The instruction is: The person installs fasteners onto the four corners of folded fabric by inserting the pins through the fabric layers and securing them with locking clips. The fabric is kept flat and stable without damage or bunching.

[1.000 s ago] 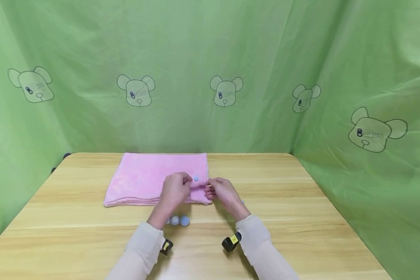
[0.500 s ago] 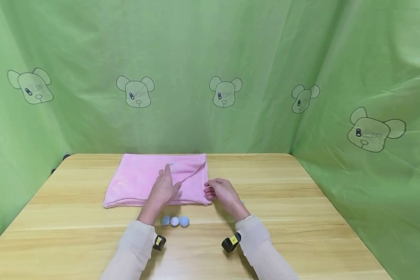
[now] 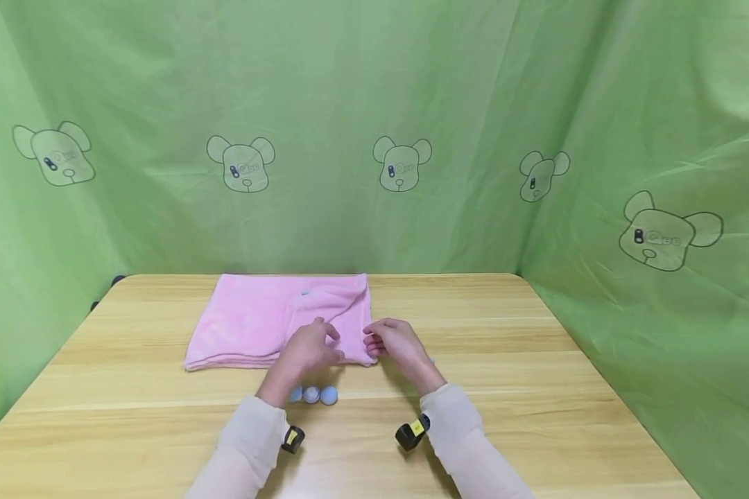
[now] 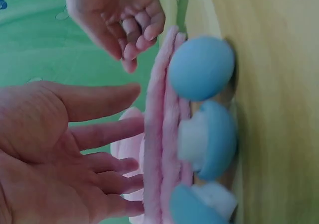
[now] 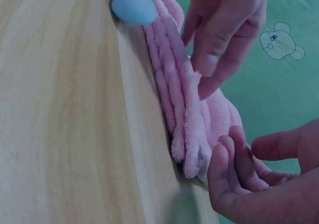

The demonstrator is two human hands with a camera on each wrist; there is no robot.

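Observation:
A folded pink plush blanket (image 3: 243,319) lies on the table, its right-hand top layer turned back toward the left. A small pale-blue piece (image 3: 305,292) shows on the turned-back part. My left hand (image 3: 312,346) is over the blanket's front edge, its fingers extended and holding nothing visible. In the left wrist view, its fingertips come close to the layered edge; contact is unclear. At the blanket's right edge, my right hand (image 3: 399,344) stays with fingers loosely curled and thumb apart. Nothing shows in its grasp in the right wrist view.
Three blue mushroom-shaped clips with white stems lie before the blanket; the rightmost clip (image 3: 329,395) shows only its cap. A small blue thing (image 3: 433,361) peeks out behind my right wrist. Green curtains (image 3: 324,222) stand behind and beside the wooden table (image 3: 505,416).
My left hand carried the blanket's layer with the blue piece leftward and away, let it go, then came back toward the front right edge. The right hand has barely moved.

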